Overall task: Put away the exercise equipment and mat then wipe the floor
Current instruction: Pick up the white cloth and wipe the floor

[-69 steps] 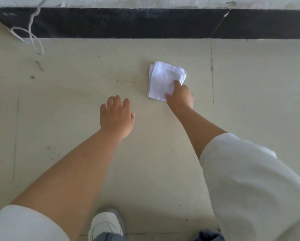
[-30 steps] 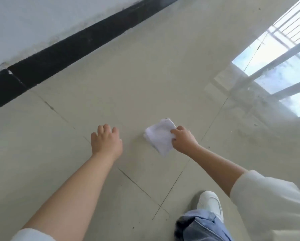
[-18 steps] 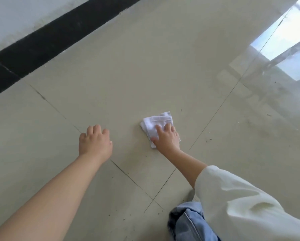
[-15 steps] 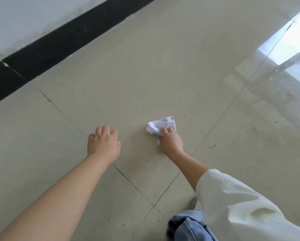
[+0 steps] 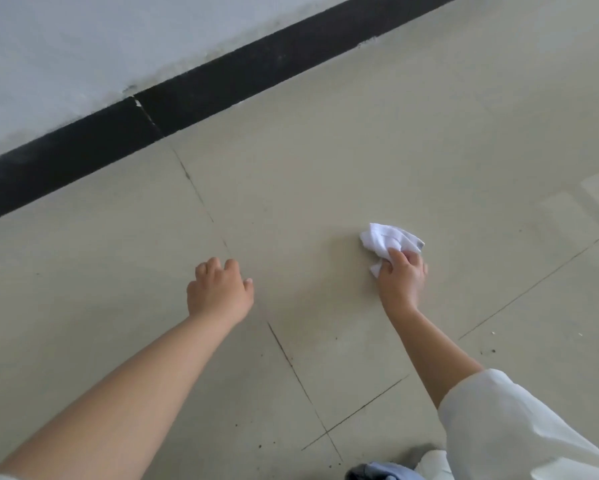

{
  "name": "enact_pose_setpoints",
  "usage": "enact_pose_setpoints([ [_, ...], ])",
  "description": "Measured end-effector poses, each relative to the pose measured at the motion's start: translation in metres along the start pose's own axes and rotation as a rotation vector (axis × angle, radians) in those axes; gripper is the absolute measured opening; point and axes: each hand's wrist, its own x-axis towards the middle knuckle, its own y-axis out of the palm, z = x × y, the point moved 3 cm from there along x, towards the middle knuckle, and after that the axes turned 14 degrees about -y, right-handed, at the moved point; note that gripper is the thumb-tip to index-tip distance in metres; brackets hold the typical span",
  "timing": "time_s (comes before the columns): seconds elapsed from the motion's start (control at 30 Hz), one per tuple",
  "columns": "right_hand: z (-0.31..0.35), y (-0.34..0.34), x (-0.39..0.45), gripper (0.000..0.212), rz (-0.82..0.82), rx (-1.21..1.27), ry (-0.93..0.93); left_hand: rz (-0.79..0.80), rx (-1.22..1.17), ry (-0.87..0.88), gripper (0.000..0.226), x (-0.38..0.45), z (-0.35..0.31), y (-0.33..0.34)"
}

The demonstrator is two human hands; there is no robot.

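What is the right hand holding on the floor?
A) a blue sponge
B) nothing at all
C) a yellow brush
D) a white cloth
D: the right hand has its fingers curled round a scrunched white cloth that lies on the beige tiled floor, while the left hand rests on the floor and holds nothing.

1. The person is wearing a loose white sleeve (image 5: 520, 427) on the right arm, and it is ending above the wrist.
2. A thin bit of white sleeve is showing far left of that sleeve, at the bottom corner.
3. Blue jeans (image 5: 384, 473) are peeking out just left of the right sleeve.
4. A white shoe (image 5: 431, 462) is showing beside the jeans.
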Motion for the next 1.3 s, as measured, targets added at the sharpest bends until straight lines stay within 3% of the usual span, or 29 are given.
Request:
enact_pose_setpoints([
  [0.2,0.114,0.078,0.007,0.033,0.222,-0.053,-0.504,-0.018,-0.039,-0.135,0.036,0.011,0.057,0.006],
  [0.33,0.191,0.143,-0.022,0.049,0.552,-0.196,-0.953,-0.097,-0.14,-0.252,0.039,0.029,0.114,0.005],
  [0.5,0.226,0.207,-0.053,0.052,0.823,-0.478,-1.292,-0.121,-0.232,-0.369,0.047,0.042,0.167,0.024],
  [0.57,0.223,0.224,-0.049,0.053,0.885,-0.554,-1.326,-0.09,-0.28,-0.396,0.048,0.044,0.176,0.033],
  [0.63,0.219,0.225,-0.022,0.052,0.84,-0.567,-1.274,-0.062,-0.289,-0.389,0.049,0.045,0.177,0.039],
  [0.83,0.183,0.149,0.103,0.045,0.354,-0.575,-0.545,-0.006,-0.334,-0.347,0.051,0.048,0.172,0.038],
  [0.9,0.161,0.123,0.116,0.046,0.256,-0.53,-0.301,0.003,-0.334,-0.321,0.051,0.049,0.169,0.037],
  [0.97,0.152,0.12,0.111,0.046,0.214,-0.471,-0.213,0.006,-0.333,-0.31,0.051,0.051,0.168,0.036],
  [1.07,0.162,0.138,0.081,0.055,0.224,-0.427,-0.373,0.02,-0.319,-0.304,0.051,0.051,0.164,0.037],
  [1.17,0.167,0.155,0.02,0.062,0.338,-0.378,-0.707,0.013,-0.318,-0.281,0.05,0.051,0.151,0.036],
  [1.2,0.16,0.154,0.001,0.064,0.324,-0.378,-0.865,-0.002,-0.315,-0.265,0.05,0.051,0.143,0.035],
  [1.3,0.106,0.129,-0.022,0.061,0.433,-0.466,-1.054,-0.034,-0.303,-0.197,0.048,0.052,0.111,0.03],
])
